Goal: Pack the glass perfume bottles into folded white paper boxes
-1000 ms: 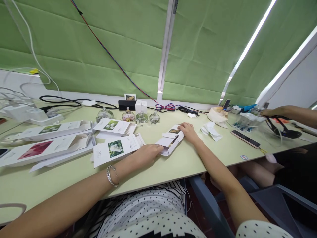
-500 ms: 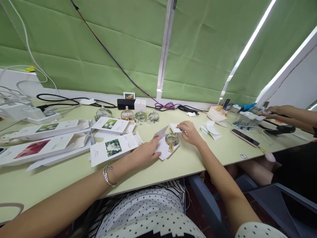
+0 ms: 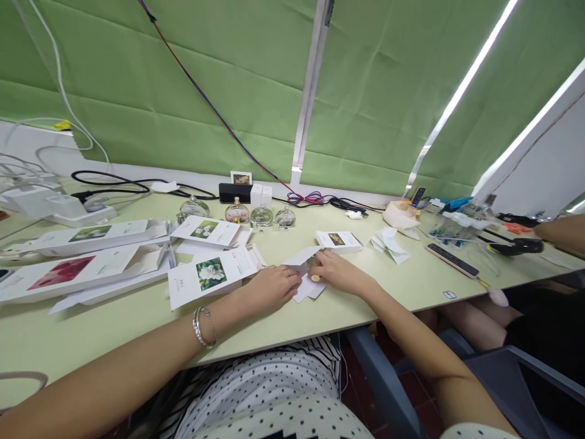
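Observation:
My left hand (image 3: 274,288) is closed on the edge of a folded white paper (image 3: 302,256), one flap of which stands up. Over the lower part of that paper, my right hand (image 3: 340,272) has its fingers curled round a round glass perfume bottle (image 3: 315,278). Its gold cap faces me, while most of the glass is hidden by the fingers. Just beyond my right hand lies a small white box (image 3: 338,241) with a dark picture on it. White cartons with a white flower picture (image 3: 211,272) lie beside my left forearm.
Several round perfume bottles (image 3: 262,216) stand at the back near a small white box (image 3: 261,195) and a black block (image 3: 234,193). More flat cartons (image 3: 64,272) cover the left side. Crumpled paper (image 3: 390,245), a phone (image 3: 452,261) and a co-worker's arm (image 3: 562,236) are to the right.
My right hand has moved from the small white box toward me and onto the perfume bottle. That box now lies uncovered. The co-worker's hands have shifted out of sight at the right.

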`<state>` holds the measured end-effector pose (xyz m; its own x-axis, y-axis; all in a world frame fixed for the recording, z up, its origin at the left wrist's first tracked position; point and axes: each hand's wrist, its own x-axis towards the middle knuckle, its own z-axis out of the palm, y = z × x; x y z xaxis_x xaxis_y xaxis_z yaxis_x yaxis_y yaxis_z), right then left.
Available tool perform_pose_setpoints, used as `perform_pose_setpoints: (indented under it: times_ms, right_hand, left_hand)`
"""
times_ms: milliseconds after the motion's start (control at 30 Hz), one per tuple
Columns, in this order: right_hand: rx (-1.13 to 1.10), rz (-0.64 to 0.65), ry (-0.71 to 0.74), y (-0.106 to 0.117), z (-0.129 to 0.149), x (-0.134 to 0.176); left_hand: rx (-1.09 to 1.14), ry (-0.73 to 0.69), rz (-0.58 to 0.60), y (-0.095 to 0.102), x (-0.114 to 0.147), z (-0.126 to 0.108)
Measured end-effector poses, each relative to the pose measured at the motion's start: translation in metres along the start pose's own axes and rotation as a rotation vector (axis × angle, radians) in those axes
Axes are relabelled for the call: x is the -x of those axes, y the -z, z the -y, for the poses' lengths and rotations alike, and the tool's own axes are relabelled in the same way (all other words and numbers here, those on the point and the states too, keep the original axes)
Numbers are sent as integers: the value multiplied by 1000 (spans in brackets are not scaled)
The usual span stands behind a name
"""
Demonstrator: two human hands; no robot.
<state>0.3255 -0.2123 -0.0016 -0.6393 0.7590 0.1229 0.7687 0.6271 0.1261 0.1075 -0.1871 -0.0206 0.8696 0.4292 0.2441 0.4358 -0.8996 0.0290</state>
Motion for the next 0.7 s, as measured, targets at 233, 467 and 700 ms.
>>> perform_pose_setpoints:
  times_ms: [233, 467, 700]
  right_hand:
    - [-440, -272, -85, 10, -20, 31]
    - [-703, -452, -234, -3, -37, 42]
    - [-794, -715, -341, 19, -47, 39]
  left_hand:
    - [71, 104, -330, -1, -2, -3]
    - [117, 115, -360, -13, -2, 0]
    - [227, 152, -122, -9, -4, -1]
